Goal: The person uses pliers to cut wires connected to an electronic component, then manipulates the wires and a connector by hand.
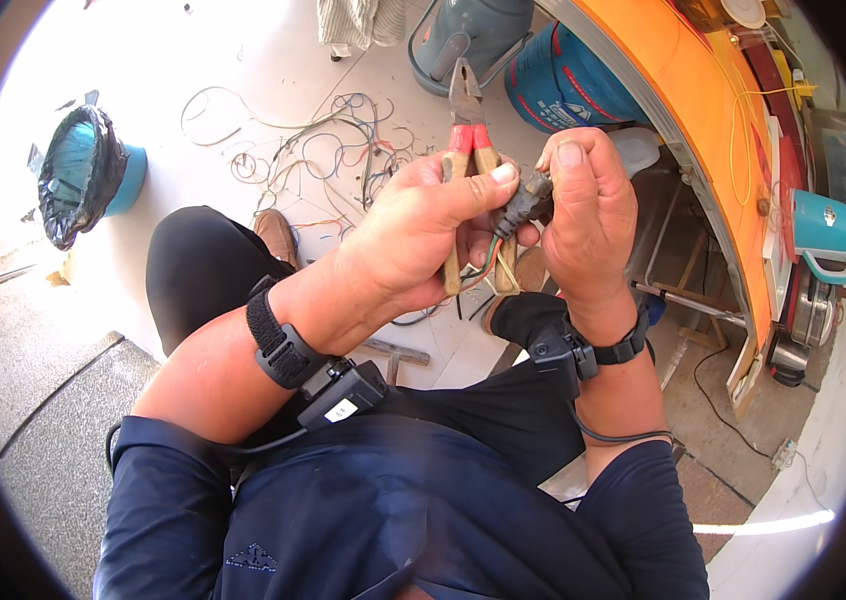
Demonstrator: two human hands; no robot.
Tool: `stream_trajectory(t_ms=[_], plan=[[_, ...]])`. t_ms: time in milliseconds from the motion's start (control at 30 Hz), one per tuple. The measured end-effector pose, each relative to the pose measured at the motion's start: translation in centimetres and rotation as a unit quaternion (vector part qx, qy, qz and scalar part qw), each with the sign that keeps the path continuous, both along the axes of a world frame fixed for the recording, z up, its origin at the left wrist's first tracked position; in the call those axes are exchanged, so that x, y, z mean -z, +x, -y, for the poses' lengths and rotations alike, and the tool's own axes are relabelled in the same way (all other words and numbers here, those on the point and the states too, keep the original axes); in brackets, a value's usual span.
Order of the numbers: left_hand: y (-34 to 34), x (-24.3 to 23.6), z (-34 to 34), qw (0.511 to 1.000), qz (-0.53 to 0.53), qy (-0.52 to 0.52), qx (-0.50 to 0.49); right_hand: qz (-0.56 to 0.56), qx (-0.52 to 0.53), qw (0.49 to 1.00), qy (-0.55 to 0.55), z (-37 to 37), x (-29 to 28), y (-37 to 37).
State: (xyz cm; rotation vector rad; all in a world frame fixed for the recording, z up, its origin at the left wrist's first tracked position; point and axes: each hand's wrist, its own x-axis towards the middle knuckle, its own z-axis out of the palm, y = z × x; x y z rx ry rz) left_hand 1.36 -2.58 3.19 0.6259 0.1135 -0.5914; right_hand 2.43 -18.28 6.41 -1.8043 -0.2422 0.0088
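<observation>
My left hand [421, 225] is closed around a pair of pliers [464, 110] with red and tan handles, jaws pointing away from me. Under its thumb is a dark, stubby cable plug [519, 208], its exact kind hard to tell. Thin orange, green and pale wires [490, 262] come out of the plug's lower end. My right hand [591, 215] has its fingers curled in at the plug's upper end, pinching there. What lies between those fingertips is hidden.
Loose wire scraps [328, 150] lie tangled on the floor ahead. A hammer [395, 355] lies between my legs. At left stands a blue bin [128, 180] with a black bag. Blue buckets [568, 80] and an orange-topped table [688, 90] holding a teal mug [823, 228] are at right.
</observation>
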Motion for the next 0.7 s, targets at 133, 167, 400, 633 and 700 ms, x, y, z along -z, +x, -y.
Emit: stream_trajectory(t_ms=[133, 167, 400, 633, 700], plan=[[0.1, -0.3, -0.1, 1.0, -0.006, 0.015, 0.003, 0.004, -0.006, 0.999, 0.037, -0.3, 0.2, 0.1], [0.2, -0.4, -0.2, 1.0, -0.004, 0.026, -0.002, -0.004, -0.001, 0.999, 0.047, -0.4, 0.2, 0.1], [0.8, -0.4, -1.4, 0.951, 0.113, 0.286, -0.027, -0.111, -0.005, 0.988, 0.106, 1.0, 1.6, 1.1], [1.3, -0.4, -0.6, 0.889, 0.244, 0.385, -0.051, -0.086, -0.022, 0.995, 0.049, 1.3, 1.4, 0.9], [1.0, 0.1, -0.6, 0.897, 0.234, 0.367, -0.077, -0.089, -0.036, 0.994, 0.043, 1.6, 1.4, 0.8]])
